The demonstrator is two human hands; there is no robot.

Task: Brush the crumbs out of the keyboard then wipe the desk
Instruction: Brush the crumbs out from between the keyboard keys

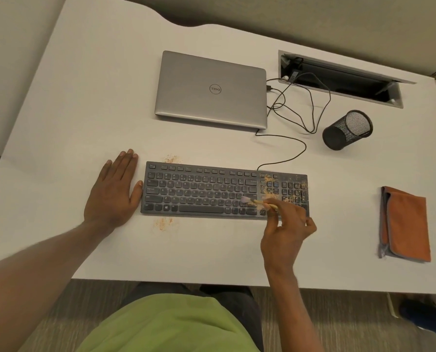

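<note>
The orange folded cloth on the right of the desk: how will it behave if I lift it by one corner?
The orange cloth will probably hang limp and unfold, since it lies in soft folded layers. It looks thin, so likely light. Lying flat on the desk, it should slide or bunch when pushed, not roll.

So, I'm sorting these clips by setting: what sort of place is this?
Probably an office workstation, perhaps a cubicle: a white desk with a recessed cable hatch, a closed laptop behind a wired keyboard, and a mesh pen cup.
</note>
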